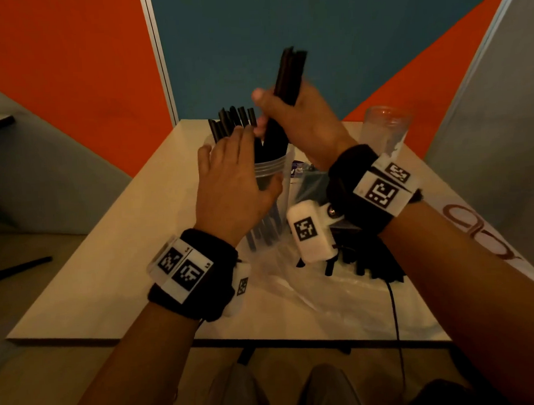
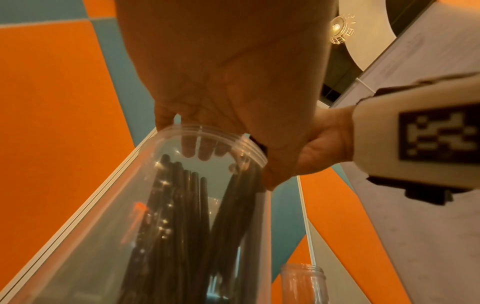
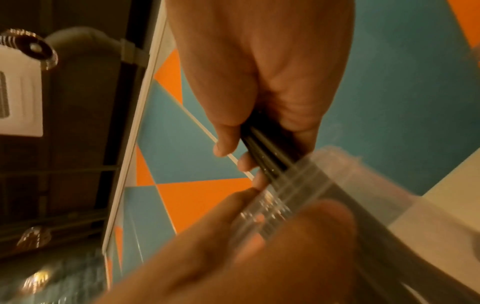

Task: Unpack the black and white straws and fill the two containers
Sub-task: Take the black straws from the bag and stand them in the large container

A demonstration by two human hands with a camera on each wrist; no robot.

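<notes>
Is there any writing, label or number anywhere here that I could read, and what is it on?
No text can be read.
Wristband tags: black-and-white square codes, with tiny characters beside the left wristband's codes, too small to read.
Blue packet behind the container: white print, blurred.
Table: brown looping mark, cut off by the arm.

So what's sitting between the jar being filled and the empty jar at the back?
In the head view, the right hand, gripping a bunch of black straws, crosses between the filled jar and the empty jar.

Head view looks down; wrist views look up, close; all share container (image 1: 269,168).
</notes>
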